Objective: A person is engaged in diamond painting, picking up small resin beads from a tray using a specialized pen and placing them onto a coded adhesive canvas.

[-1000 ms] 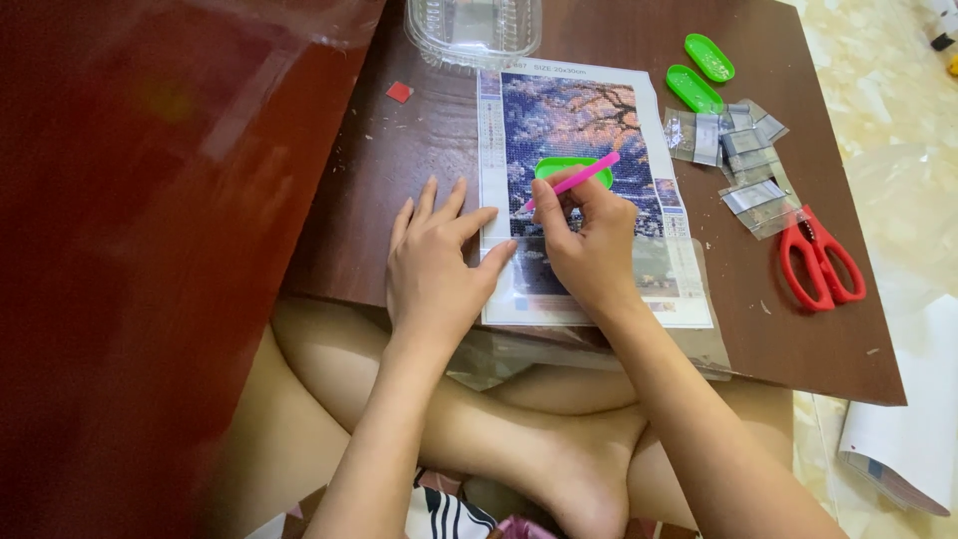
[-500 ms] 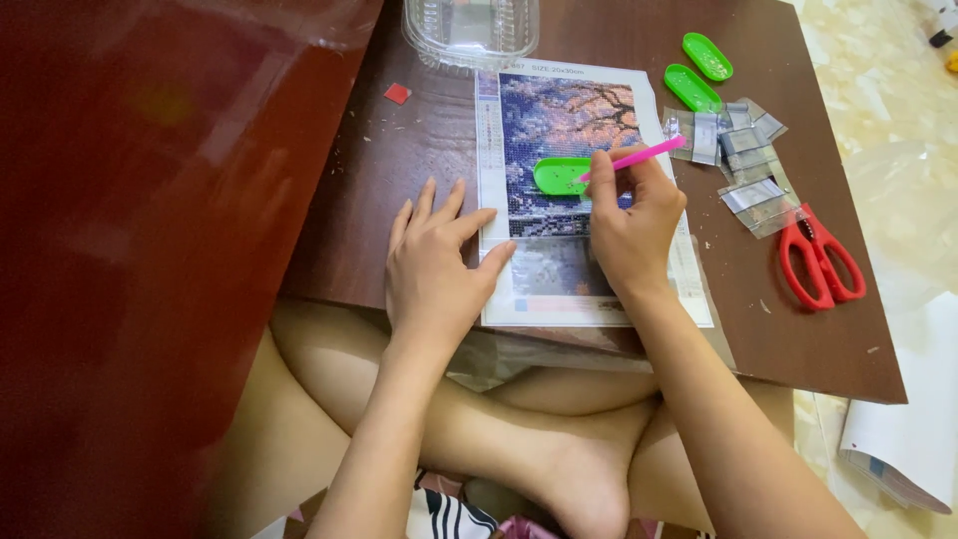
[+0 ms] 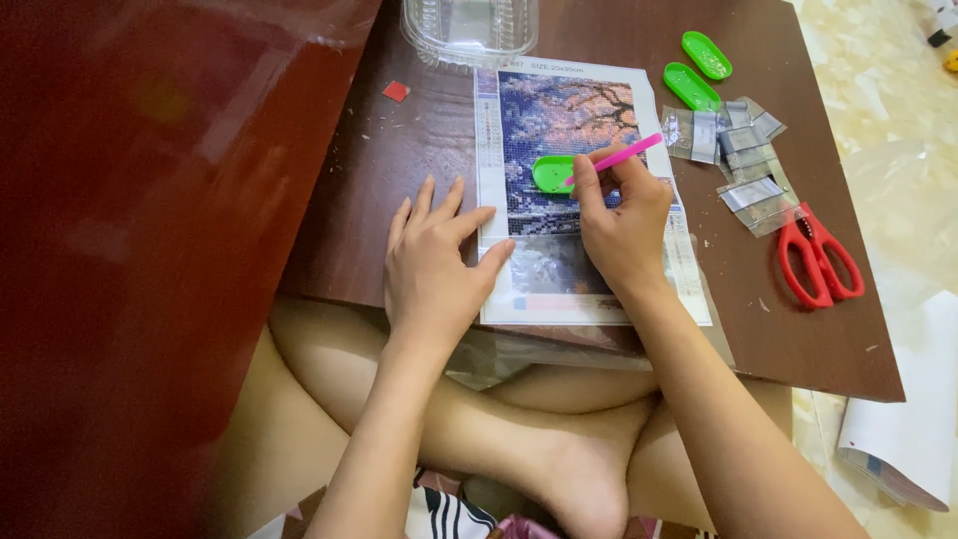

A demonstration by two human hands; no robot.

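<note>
Pen (image 3: 617, 159), pink and slim, sits pinched between thumb and forefingers of the right hand (image 3: 624, 225), its tip dipped into a green tray (image 3: 551, 174) that rests on the canvas (image 3: 559, 130). It looks light, stiff plastic, smooth enough to twist in the grip, so a hold low near the tip, as here, seems the steadiest. The tray is likewise light and would slide or tip at a nudge; it is best taken by its rim. The left hand (image 3: 434, 265) lies flat with fingers spread, thumb pressing the canvas edge at 9 o'clock of the picture; it grips nothing.

Count: one pen, one canvas, three green trays (one on the canvas, two (image 3: 699, 72) at 1 o'clock of it), one pair of red scissors (image 3: 816, 262) at 3 o'clock, one clear box (image 3: 469, 30) at 12 o'clock, one small red square (image 3: 396, 91) at 10 o'clock. Packets (image 3: 733, 150) of clear film lie between trays and scissors, overlapping, so I cannot tell their number.
</note>
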